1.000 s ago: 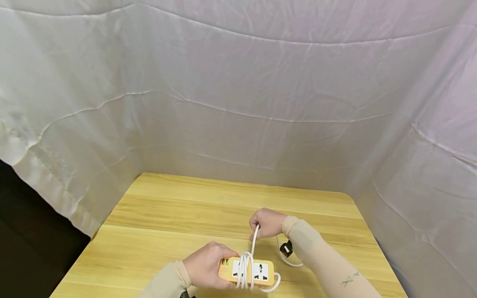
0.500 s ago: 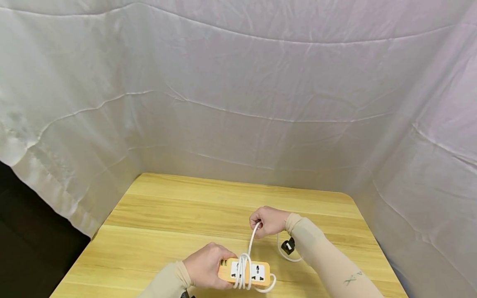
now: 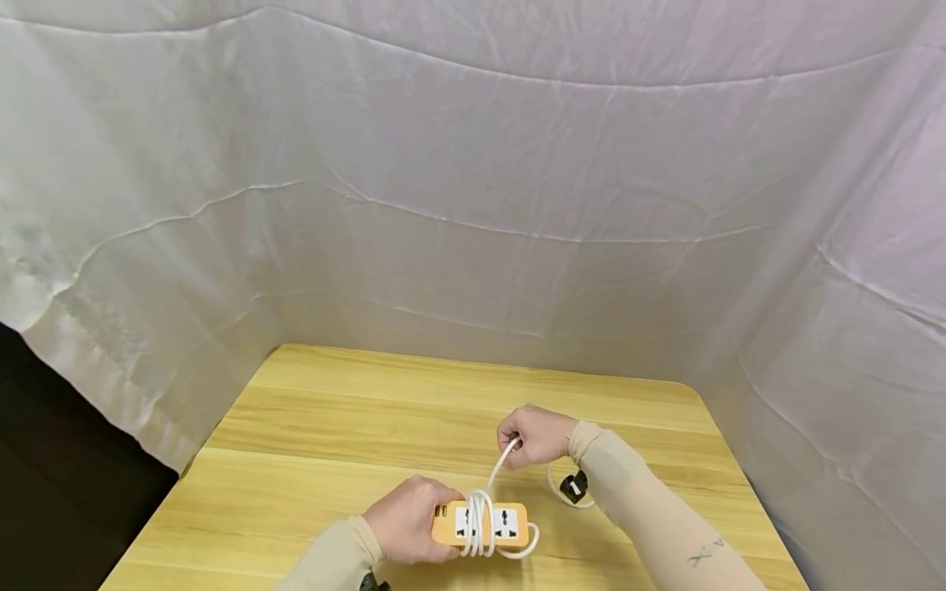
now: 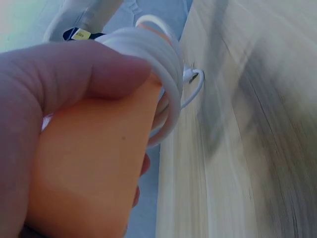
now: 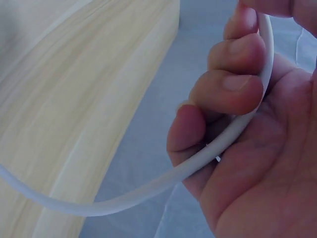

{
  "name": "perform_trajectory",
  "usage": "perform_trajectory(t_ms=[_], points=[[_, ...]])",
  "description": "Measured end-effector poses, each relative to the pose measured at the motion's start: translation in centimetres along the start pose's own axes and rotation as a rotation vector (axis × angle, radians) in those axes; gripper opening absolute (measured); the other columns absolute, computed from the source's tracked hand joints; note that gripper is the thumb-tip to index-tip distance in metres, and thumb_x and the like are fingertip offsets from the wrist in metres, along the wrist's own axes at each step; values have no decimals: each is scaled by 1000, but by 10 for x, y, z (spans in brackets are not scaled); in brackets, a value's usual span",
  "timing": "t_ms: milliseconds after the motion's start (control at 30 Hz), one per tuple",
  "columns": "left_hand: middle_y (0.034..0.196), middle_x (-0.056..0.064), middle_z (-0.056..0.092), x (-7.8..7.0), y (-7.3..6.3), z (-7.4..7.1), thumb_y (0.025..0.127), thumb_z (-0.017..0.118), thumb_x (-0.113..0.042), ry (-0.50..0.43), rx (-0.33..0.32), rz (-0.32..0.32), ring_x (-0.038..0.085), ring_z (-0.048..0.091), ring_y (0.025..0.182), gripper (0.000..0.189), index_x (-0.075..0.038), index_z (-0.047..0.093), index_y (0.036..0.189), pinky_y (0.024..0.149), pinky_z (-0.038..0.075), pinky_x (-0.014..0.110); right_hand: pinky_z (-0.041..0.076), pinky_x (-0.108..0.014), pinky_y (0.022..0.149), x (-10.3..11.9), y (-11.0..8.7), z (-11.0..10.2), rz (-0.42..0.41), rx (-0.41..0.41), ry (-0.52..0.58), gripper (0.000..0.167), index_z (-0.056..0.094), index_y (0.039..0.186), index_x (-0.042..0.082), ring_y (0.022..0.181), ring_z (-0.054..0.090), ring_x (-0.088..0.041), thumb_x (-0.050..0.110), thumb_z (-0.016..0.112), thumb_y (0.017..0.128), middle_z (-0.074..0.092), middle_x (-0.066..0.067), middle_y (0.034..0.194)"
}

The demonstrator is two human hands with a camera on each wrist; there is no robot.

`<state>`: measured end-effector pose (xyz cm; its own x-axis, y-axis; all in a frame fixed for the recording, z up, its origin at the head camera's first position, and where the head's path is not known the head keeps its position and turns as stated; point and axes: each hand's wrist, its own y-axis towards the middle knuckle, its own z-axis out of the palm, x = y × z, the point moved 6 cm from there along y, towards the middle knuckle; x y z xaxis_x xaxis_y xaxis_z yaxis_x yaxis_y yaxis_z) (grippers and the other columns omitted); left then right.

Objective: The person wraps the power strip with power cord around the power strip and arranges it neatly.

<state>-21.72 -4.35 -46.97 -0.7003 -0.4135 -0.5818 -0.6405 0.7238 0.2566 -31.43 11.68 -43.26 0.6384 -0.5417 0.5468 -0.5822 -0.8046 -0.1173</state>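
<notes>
My left hand (image 3: 409, 520) grips the left end of an orange power strip (image 3: 446, 532) with white socket panels. The thumb lies along one face in the left wrist view, over the plain orange side (image 4: 94, 168). Several turns of white cord (image 3: 479, 525) wrap round the strip's middle. From them a stretch of cord rises to my right hand (image 3: 538, 435), which pinches it above and to the right of the strip. Curled fingers (image 5: 228, 91) hold the cord (image 5: 133, 197) in the right wrist view. Its black plug (image 3: 573, 487) is beside the right forearm.
A wood-grain table (image 3: 355, 410) lies under both hands. Pale grey cloth (image 3: 517, 164) hangs behind it and on both sides. Beyond the table's left edge is a dark area (image 3: 59, 460). A short loop of cord (image 3: 530, 546) curves out from the strip's right end.
The power strip in my left hand has shifted slightly left and up. My right hand has risen a little with the cord, and the plug has moved slightly right.
</notes>
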Motion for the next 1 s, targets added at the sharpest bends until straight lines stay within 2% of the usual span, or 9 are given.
perform_trajectory(t_ms=[133,367,500,667,800,1000], points=[[85,-19,63,3,1,0,67,84,-24,31,-13,-35,-6,54,69,39,-17,70,102,62,44,10,32,-18,51,2,-1,-1,13,-5,-6,16,57,65,20,50,37,1,13,68,75,43,16,56],[83,-17,63,13,1,-1,63,85,-26,59,-47,-191,-2,54,70,45,-14,70,104,63,47,17,32,-18,49,2,-3,-3,25,-24,-45,19,56,66,21,49,37,1,21,69,80,44,15,55],[86,-13,65,18,2,-4,63,85,-26,62,-82,-257,0,55,73,48,-11,70,106,66,48,21,31,-18,48,4,-3,-4,39,-36,-64,26,54,65,22,48,36,1,28,67,86,42,15,55],[80,-15,62,20,4,-6,66,84,-24,19,-112,-293,0,53,67,43,-10,70,104,59,46,20,32,-18,48,9,-4,-8,30,-67,-64,30,54,65,22,49,36,2,32,62,92,42,16,56],[75,-15,59,20,6,-6,68,83,-21,-17,-130,-307,1,52,61,37,-10,70,101,53,45,20,33,-18,47,14,-5,-10,22,-94,-66,31,60,68,16,48,36,2,31,59,95,43,16,56],[79,-14,61,21,8,-8,68,83,-23,-1,-173,-333,1,52,63,40,-10,69,104,55,45,20,33,-19,46,19,-6,-10,42,-140,-91,37,65,72,9,47,37,0,32,53,98,42,14,54]])
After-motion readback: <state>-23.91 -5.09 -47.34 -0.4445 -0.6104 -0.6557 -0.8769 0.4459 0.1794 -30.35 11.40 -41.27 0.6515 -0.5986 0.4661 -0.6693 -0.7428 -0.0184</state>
